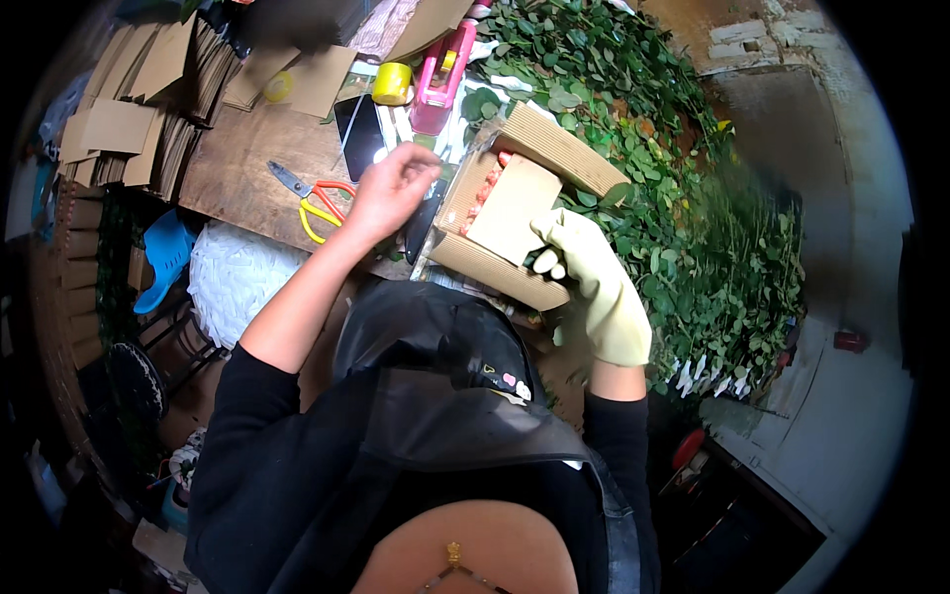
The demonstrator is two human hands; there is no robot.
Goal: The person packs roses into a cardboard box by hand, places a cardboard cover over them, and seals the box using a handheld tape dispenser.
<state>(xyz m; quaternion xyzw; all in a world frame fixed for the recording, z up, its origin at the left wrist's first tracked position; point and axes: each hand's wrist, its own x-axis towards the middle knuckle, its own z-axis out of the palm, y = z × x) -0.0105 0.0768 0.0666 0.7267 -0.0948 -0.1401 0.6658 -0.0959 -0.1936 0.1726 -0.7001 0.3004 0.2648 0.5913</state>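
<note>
My right hand point(584, 267), in a pale yellow rubber glove, grips the near edge of a corrugated cardboard wrap point(515, 213) folded around a bundle of pink-red rose heads point(482, 193). The bundle's leafy stems point(633, 168) stretch away to the right. My left hand point(391, 188) is bare and loosely closed above the table, just left of the wrap, near a dark phone point(361, 134); whether it pinches something small I cannot tell. A black apron point(435, 376) covers my front.
Yellow-handled scissors point(312, 198) lie on the wooden table point(247, 168). Stacks of cardboard sheets point(148, 99) fill the far left. A yellow tape roll point(392, 84) and pink tape dispenser point(443, 74) sit behind. A white foam-like bundle point(237, 272) and blue object point(163, 252) lie left.
</note>
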